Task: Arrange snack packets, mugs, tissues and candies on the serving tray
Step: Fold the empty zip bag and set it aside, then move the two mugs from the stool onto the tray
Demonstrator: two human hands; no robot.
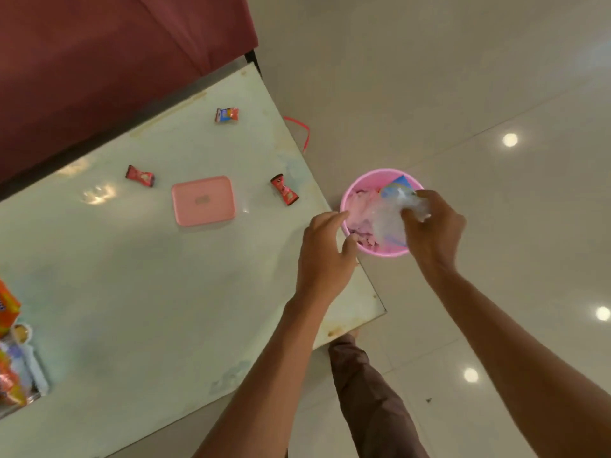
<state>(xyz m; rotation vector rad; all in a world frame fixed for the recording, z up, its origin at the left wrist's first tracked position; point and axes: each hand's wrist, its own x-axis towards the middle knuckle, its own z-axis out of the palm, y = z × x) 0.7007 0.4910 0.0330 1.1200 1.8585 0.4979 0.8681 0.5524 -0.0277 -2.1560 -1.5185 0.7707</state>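
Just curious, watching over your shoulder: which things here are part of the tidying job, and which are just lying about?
Part of the job:
three candies
snack packets at the table's left edge

Just lying about:
pink lidded box
pink bucket
clear plastic wrapper in the right hand

Premises appear domestic, a living or sitting room. Evidence: a low glass-topped worktop (139, 292) of coffee-table type, taken as the landmark. Directly beyond its far edge stands a maroon upholstered sofa (99, 61). Around the worktop the floor (463, 94) is large glossy cream tile, reflecting round ceiling lights. On the floor just off the worktop's right corner sits a small pink bin (350, 196) holding wrappers. Wrapped candies (140, 175) and a pink tray (203, 200) lie on the worktop; snack boxes (8, 309) sit at its left edge.
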